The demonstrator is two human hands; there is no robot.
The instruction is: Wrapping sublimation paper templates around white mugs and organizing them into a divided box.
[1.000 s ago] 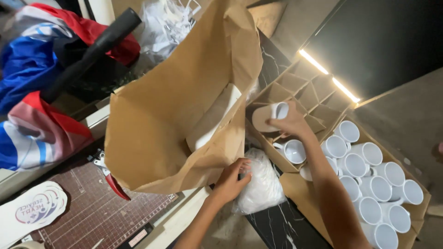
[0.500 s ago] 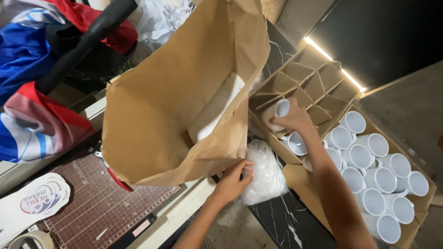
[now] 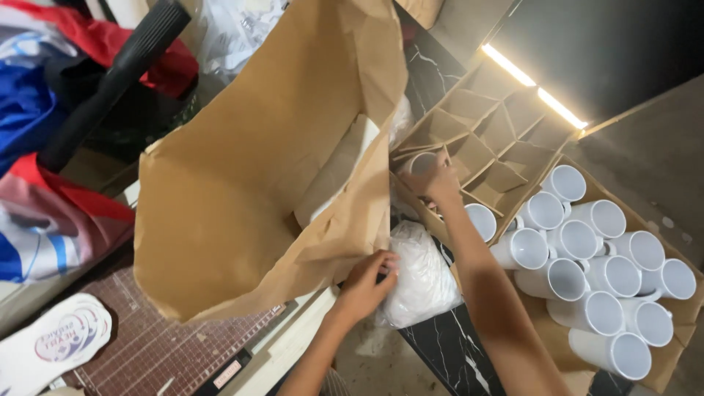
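The white mug (image 3: pixel 419 163) sits at the near edge of the cardboard divider grid (image 3: pixel 499 139), gripped at its rim by the right hand (image 3: pixel 440 183), fingers closed around it. Just beside, more white mugs (image 3: pixel 587 271) lie packed on their sides in the open carton (image 3: pixel 671 363). The left hand (image 3: pixel 364 284) pinches the lower edge of a large brown paper sheet (image 3: pixel 249 169), which rears up and hides the table behind it. A crumpled plastic bag (image 3: pixel 422 275) lies touching that hand. Farther left: a grid cutting mat (image 3: pixel 147 345), a black handle (image 3: pixel 110 81) and coloured cloth (image 3: pixel 44 213).
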